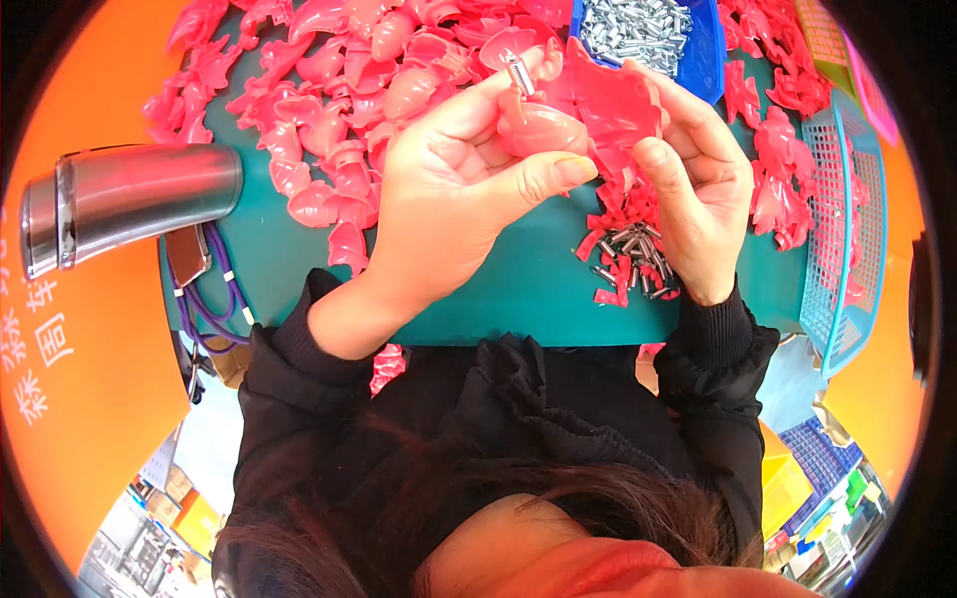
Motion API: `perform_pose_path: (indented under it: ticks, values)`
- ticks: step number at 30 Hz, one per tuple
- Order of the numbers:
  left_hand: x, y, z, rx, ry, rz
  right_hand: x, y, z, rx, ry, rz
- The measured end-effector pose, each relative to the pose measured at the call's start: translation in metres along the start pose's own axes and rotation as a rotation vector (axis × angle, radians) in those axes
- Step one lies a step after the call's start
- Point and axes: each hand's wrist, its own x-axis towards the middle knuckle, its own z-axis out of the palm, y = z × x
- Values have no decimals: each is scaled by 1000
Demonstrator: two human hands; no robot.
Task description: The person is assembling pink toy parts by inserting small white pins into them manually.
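Note:
My left hand (439,199) is closed on a glossy red plastic shell piece (545,130), its thumb pressed along the near side. A small silver spring (519,76) stands at the fingertips of that hand, by the upper end of the piece. My right hand (706,189) grips a broader, curved red plastic part (610,105) between thumb and fingers. The two parts meet or overlap in front of me, above the green table; whether they are joined I cannot tell.
Red moulded pieces (329,125) heap across the green table (478,299). A blue bin (710,50) holds small silver metal parts. Dark metal pieces (643,249) lie among red scraps near my right hand. A steel flask (150,199) lies left, a light-blue basket (827,269) stands right.

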Motion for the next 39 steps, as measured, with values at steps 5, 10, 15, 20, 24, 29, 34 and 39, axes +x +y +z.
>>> perform_pose_path:
  ticks: [5, 10, 15, 20, 24, 29, 34, 39]
  values:
    - [0, -1, 1, 95, 6, 19, 0, -4, 2, 15, 6, 35]
    - [-1, -1, 1, 84, 0, -2, 0, -5, 3, -38, -1, 58]
    - [-3, 1, 2, 96, 6, -11, -1, -6, 2, 13, -63, 80]
    - [-3, 2, 1, 169, -13, -28, -2, -6, 3, 58, -55, 84]
    - [-5, -3, 4, 44, -2, -7, -4, -7, 9, -62, -29, 105]
    - [-2, -4, 1, 51, -67, -40, -4, -2, 0, -104, -57, 124]
    - [-1, -11, 4, 112, -11, 13, -4, 3, 0, -205, -33, 102]
    - [-2, -3, 4, 171, -51, -52, -3, 5, -2, -425, -58, 6]
